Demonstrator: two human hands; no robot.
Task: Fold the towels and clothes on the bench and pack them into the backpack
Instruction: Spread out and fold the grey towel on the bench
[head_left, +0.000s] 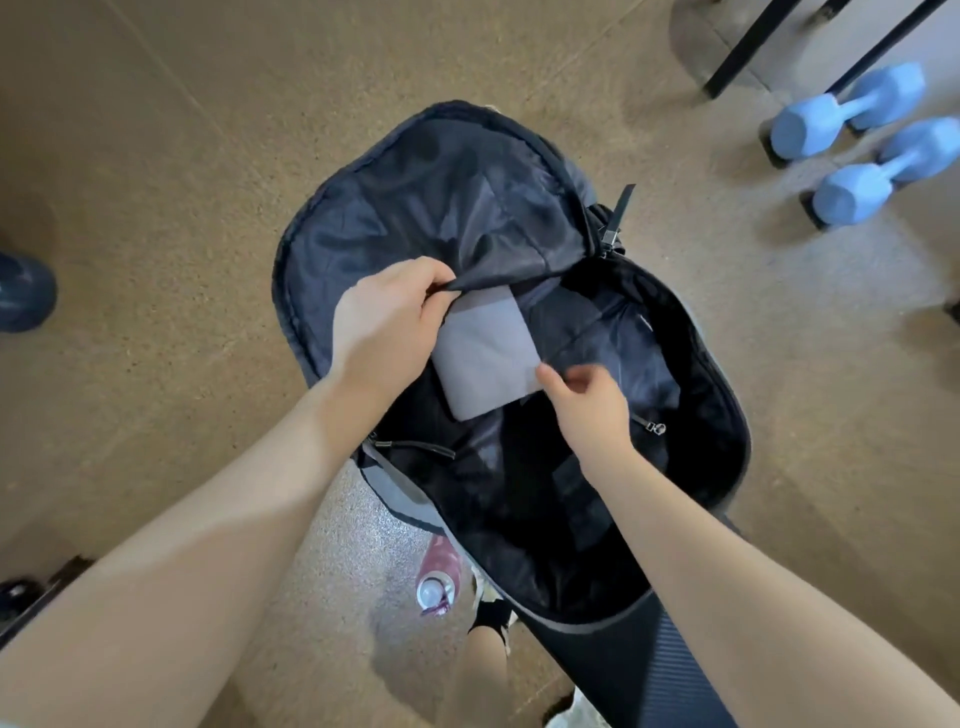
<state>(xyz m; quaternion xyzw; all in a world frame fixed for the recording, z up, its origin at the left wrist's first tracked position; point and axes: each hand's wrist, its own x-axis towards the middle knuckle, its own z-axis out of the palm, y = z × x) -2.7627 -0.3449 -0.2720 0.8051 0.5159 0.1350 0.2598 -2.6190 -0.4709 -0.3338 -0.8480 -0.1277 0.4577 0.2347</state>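
folded grey cloth (485, 353) in backpack (727, 395), long axis near-to-far

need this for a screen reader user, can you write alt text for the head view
Seen from above, a person's left hand pinches the dark lining of an open backpack while the right hand touches a folded grey cloth inside it. Two blue dumbbells lie on the floor nearby.
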